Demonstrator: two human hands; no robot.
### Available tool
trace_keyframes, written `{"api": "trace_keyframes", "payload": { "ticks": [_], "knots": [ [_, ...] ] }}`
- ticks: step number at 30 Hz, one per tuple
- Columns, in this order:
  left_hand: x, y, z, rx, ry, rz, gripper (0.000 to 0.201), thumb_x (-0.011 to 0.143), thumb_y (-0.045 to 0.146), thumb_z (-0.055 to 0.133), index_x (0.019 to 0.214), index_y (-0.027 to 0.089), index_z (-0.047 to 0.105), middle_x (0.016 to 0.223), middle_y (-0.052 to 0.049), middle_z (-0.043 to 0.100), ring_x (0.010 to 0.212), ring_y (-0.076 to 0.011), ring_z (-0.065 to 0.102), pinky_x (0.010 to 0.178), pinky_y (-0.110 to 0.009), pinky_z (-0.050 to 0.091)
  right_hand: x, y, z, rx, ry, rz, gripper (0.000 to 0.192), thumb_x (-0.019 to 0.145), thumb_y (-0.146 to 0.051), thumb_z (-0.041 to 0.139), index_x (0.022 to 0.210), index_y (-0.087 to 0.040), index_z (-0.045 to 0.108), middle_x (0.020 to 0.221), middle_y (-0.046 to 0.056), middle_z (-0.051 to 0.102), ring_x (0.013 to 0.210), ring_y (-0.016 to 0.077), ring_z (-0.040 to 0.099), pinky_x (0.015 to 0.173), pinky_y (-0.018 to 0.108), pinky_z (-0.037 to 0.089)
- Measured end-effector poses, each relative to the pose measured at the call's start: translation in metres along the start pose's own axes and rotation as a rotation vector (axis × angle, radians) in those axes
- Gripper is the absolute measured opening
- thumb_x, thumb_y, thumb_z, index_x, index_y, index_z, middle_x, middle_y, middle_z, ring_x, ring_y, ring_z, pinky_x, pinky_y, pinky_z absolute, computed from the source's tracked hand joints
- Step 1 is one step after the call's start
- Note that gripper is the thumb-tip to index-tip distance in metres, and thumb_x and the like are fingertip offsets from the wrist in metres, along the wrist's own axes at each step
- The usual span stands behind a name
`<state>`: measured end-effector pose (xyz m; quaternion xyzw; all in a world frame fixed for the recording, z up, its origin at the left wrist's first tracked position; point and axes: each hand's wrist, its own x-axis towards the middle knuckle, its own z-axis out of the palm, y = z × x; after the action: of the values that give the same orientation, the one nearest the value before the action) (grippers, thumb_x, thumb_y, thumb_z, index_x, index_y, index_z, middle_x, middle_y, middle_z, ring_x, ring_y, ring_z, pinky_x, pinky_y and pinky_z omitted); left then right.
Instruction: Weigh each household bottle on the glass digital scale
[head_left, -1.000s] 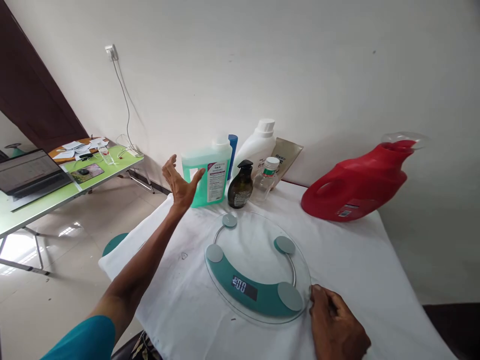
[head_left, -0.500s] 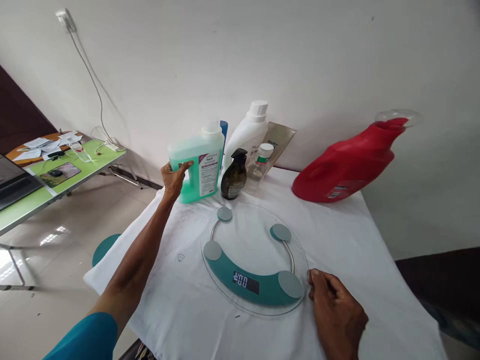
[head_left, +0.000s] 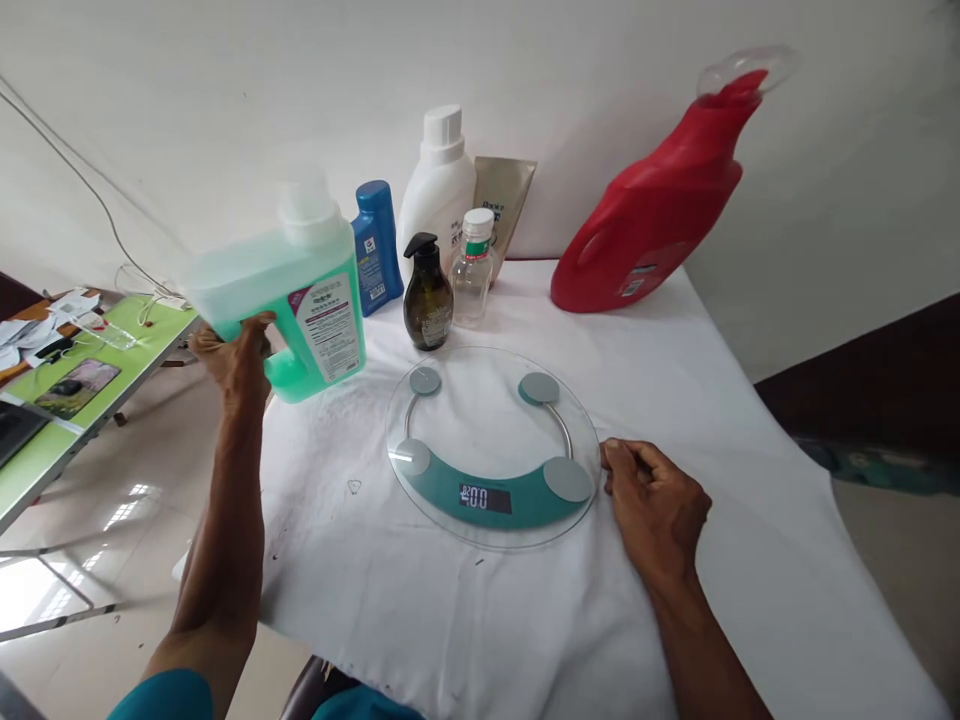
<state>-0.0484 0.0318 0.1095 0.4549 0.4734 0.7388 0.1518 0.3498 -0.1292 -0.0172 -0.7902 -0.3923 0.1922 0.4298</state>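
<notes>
Far left, the green desk (head_left: 161,330), loose papers (head_left: 34,345) at its far end and a mouse (head_left: 69,387) sitting on a mat. In comes the left arm in a teal sleeve (head_left: 169,695), and the left hand (head_left: 236,355) has the green jug (head_left: 281,285)! Fingers wrapped round its handle, thumb across the front, the jug leaning a little at the left side of the white-draped desk (head_left: 420,620); whether its base touches the cloth, I can't tell. Just right of it a blue bottle (head_left: 377,250), upright, then the dark pump bottle (head_left: 428,303) out in front of a big white bottle (head_left: 439,195). A clear bottle (head_left: 472,285) with a white cap next, and below that row the round glass scale (head_left: 491,430), flat on the cloth, display lit. Behind the clear bottle, a beige tube (head_left: 508,190) tilting right. Over to the red jug (head_left: 652,220), leaning hard right, and nearer us the right hand (head_left: 656,505), fingers bunched narrow right at the scale's rim, though whether they pinch the glass, I can't tell
</notes>
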Motion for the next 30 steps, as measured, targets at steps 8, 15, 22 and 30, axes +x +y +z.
{"api": "trace_keyframes", "payload": {
  "ticks": [8, 15, 22, 30],
  "knots": [
    [-0.031, 0.07, -0.013, -0.163, -0.173, -0.023, 0.078, 0.059, 0.063, 0.096, 0.049, 0.02, 0.031, 0.042, 0.009, 0.024, 0.037, -0.0021, 0.022, 0.035, -0.022, 0.02, -0.002, -0.004, 0.001, 0.005, 0.009, 0.014, 0.036, 0.083, -0.058, 0.052, 0.076, -0.025, 0.066, 0.059, 0.0, 0.062, 0.06, 0.0212, 0.057, 0.071, 0.035, 0.046],
    [-0.066, 0.086, 0.034, -0.287, -0.265, -0.216, 0.077, 0.054, 0.062, 0.098, 0.052, 0.021, 0.033, 0.046, 0.009, 0.025, 0.04, -0.0022, 0.022, 0.036, -0.021, 0.018, -0.001, 0.0, 0.0, 0.043, 0.002, 0.008, 0.039, 0.082, -0.059, 0.053, 0.076, -0.023, 0.067, 0.066, 0.004, 0.069, 0.064, 0.023, 0.062, 0.073, 0.036, 0.046],
    [-0.107, 0.07, 0.077, -0.341, -0.35, -0.338, 0.06, 0.056, 0.043, 0.094, 0.047, 0.02, 0.039, 0.043, 0.009, 0.03, 0.039, -0.0027, 0.027, 0.038, -0.022, 0.025, 0.0, 0.007, 0.0, 0.066, -0.021, -0.06, 0.046, 0.083, -0.065, 0.05, 0.077, -0.022, 0.067, 0.073, 0.007, 0.074, 0.069, 0.0248, 0.066, 0.071, 0.035, 0.048],
    [-0.124, 0.063, 0.102, -0.376, -0.424, -0.429, 0.054, 0.053, 0.038, 0.093, 0.049, 0.02, 0.042, 0.045, 0.008, 0.035, 0.04, -0.0032, 0.029, 0.039, -0.021, 0.025, 0.002, 0.008, 0.0, 0.078, -0.025, -0.079, 0.048, 0.083, -0.067, 0.05, 0.077, -0.023, 0.068, 0.075, 0.01, 0.078, 0.07, 0.027, 0.069, 0.072, 0.037, 0.051]
  ]
}}
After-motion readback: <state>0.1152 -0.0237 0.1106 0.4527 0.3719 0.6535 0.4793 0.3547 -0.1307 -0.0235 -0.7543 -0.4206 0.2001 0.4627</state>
